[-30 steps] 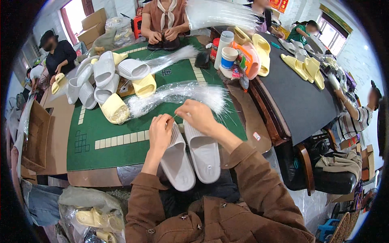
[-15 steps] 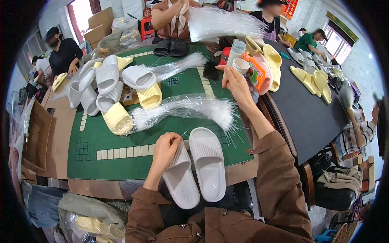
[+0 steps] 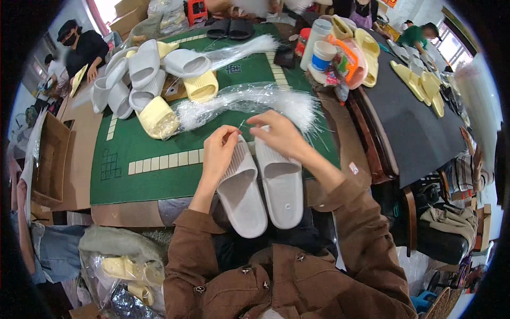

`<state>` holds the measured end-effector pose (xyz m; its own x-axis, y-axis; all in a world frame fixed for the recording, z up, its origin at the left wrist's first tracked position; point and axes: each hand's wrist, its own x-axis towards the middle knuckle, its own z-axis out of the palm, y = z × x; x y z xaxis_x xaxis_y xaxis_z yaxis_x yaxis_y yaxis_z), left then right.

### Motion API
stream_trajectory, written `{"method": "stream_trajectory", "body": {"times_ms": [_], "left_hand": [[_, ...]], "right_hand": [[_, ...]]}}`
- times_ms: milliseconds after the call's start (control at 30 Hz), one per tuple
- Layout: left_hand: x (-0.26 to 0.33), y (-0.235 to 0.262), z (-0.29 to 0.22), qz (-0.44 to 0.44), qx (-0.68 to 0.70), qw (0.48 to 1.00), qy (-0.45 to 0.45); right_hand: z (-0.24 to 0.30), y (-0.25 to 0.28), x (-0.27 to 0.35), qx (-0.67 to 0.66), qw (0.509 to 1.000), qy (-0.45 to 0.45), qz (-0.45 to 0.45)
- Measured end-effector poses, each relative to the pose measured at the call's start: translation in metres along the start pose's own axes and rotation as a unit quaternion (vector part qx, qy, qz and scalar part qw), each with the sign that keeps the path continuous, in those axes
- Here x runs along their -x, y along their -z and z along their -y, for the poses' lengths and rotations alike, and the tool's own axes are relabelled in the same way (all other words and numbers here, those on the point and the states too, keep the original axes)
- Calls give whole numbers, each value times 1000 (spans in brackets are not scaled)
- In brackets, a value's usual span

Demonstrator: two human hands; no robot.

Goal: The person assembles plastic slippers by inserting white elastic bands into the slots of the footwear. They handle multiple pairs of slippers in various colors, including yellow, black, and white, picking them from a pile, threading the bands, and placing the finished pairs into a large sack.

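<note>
A pair of light grey slide slippers rests at the table's near edge, the left slipper (image 3: 241,204) beside the right slipper (image 3: 284,196), toes pointing away from me. My left hand (image 3: 219,151) is pinched closed at the left slipper's toe, and a thin clear plastic strand (image 3: 243,124) sticks up just beyond its fingertips. Over the toe of the right slipper is my right hand (image 3: 279,135), its thumb and index finger apart close to that strand. A bundle of clear plastic strands (image 3: 249,103) in a plastic sleeve lies just beyond both hands.
Grey and yellow slippers (image 3: 143,64) are heaped at the left on the green mat (image 3: 143,189). A white tub (image 3: 322,55) and bottles stand at the far right. The dark table (image 3: 404,122) adjoins on the right. An open carton (image 3: 51,159) stands left. Several people work around.
My right hand has come from beside the white tub, back and leftward to the slipper toes. My left hand keeps its pinch. The view has tilted downward.
</note>
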<state>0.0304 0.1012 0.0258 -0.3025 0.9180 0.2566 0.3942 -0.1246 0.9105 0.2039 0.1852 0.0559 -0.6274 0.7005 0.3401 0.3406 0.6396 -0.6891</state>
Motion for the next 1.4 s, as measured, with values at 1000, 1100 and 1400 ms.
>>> {"method": "stream_trajectory", "body": {"times_ms": [1000,1100,1400], "left_hand": [[15,-230,-216,365,7,865,-344],[8,-275,-268,292,-21,827,-480],[17,-389,-309,472,-11,787,-398]], "right_hand": [[-223,323,469,-546,536,-192,-615],[-227,337,456,-531,522,-198,-637],[-233,338,466,-508,515,-225,-653]]}}
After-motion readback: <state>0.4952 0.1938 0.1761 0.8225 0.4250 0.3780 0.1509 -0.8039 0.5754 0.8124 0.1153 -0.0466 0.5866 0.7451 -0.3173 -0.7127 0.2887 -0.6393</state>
